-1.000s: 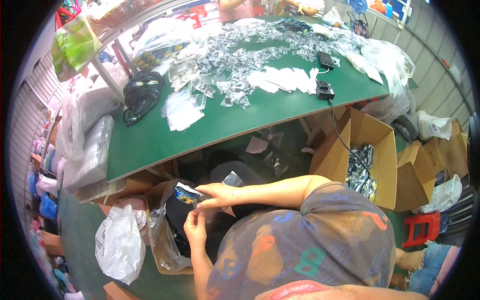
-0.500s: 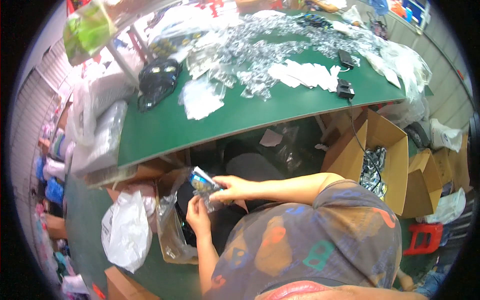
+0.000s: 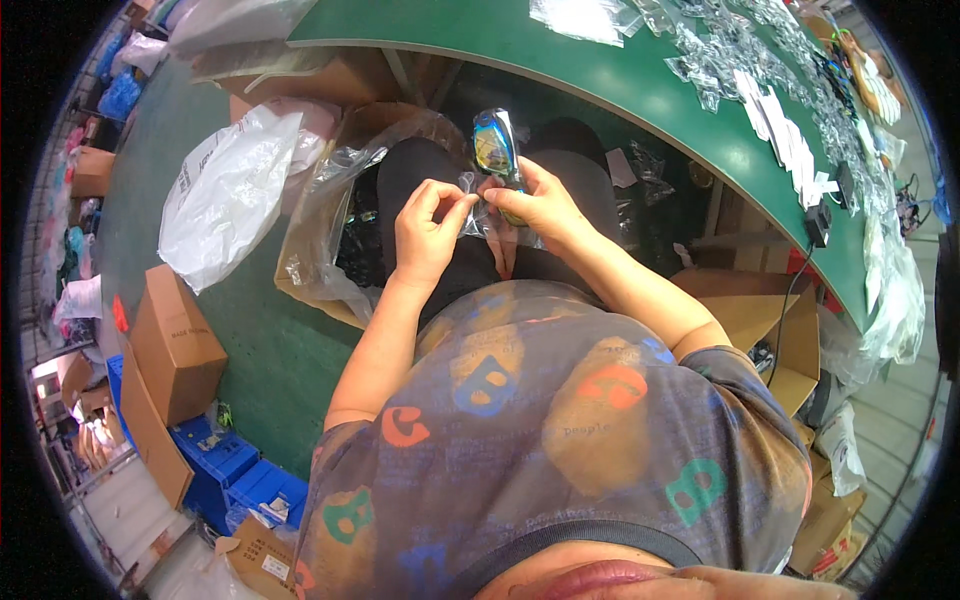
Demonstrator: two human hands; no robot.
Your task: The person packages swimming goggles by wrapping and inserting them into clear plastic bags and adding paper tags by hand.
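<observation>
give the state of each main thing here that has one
left hand, pinching clear plastic
right hand, gripping mirrored eyewear
mirrored eyewear, held
plastic-lined cardboard box, open
right-side cardboard box, open
white plastic bag, crumpled
black adapter, cord attached
white paper slips, loosely fanned

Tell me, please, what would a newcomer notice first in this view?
Probably the shiny mirrored eyewear in the right hand, above the lap. Next comes the large white plastic bag on the left, beside an open carton. Then the green table across the top, strewn with clear packets.
</observation>
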